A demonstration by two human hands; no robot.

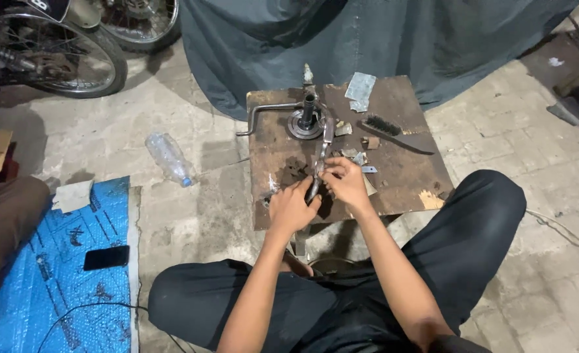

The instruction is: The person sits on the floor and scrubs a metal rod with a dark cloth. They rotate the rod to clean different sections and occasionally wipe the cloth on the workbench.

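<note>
I sit over a low rusty metal table (pixel 407 180). My left hand (pixel 291 208) grips the near end of a long narrow metal part (pixel 321 153) that lies along the tabletop. My right hand (pixel 344 182) pinches the same part just beside the left hand, with a small pale scrap under its fingers. The far end of the part reaches toward a round metal hub with an upright shaft (pixel 306 119). A bent metal crank rod (pixel 263 112) sticks out from the hub to the left.
A wire brush (pixel 394 131), a crumpled foil piece (pixel 360 90) and small scraps lie on the table. On the floor are a plastic bottle (pixel 168 158), a blue mat (pixel 54 274) with a phone (pixel 105 257), and a motorcycle wheel (pixel 54 55).
</note>
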